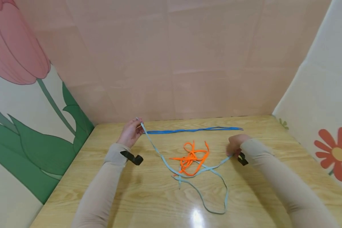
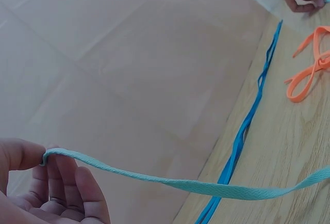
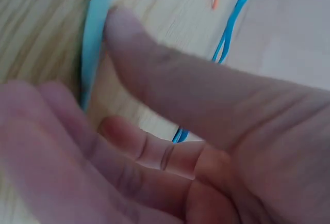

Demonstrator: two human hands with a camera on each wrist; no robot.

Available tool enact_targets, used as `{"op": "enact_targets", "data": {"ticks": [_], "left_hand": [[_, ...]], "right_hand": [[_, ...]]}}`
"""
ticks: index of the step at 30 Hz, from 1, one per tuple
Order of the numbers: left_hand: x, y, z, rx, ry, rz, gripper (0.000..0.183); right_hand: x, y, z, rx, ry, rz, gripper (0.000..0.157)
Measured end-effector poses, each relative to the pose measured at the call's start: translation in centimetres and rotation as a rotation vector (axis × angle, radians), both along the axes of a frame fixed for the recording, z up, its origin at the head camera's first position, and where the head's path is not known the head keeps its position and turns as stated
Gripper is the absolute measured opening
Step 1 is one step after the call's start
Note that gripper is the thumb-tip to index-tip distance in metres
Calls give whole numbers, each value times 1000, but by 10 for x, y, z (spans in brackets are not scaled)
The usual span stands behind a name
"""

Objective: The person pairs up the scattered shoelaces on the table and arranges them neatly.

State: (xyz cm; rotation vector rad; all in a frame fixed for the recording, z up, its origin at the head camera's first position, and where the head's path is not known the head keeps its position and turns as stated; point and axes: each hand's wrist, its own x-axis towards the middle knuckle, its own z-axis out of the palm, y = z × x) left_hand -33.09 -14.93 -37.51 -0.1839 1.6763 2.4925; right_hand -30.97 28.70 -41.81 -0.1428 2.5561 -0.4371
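Observation:
A flat light-blue shoelace [image 1: 162,156] sags between the two hands, and part of it lies in a loose loop on the table. The left hand [image 1: 131,131], raised at the left, pinches one end between thumb and index finger; its other fingers are relaxed in the left wrist view. Low over the table at the right, the right hand [image 1: 237,144] pinches another stretch of this lace. The right wrist view shows the lace beside the thumb, running down behind the fingers. A tangled orange shoelace [image 1: 191,155] lies in the middle, partly crossed by the light-blue one.
Behind the orange tangle, blue shoelaces [image 1: 185,130] lie stretched side by side along the back of the wooden table [image 1: 148,202]. A pinkish-brown covered wall [image 1: 171,69] rises at the table's back edge, with flower-printed panels on both sides.

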Motion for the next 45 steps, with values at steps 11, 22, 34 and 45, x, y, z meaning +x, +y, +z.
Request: {"op": "enact_targets", "data": {"ticks": [11, 22, 34, 45], "left_hand": [[0, 0, -2, 3, 7, 0, 5], [3, -18, 9, 43, 32, -27, 19], [-8, -52, 46, 224, 134, 243, 14], [-28, -85, 5, 66, 113, 487, 11]], "right_hand": [[-3, -16, 6, 122, 19, 168, 15], [-26, 23, 46, -437, -332, 271, 10], [-42, 126, 68, -1460, -252, 370, 38], [-36, 168, 26, -902, 501, -309, 9]]}}
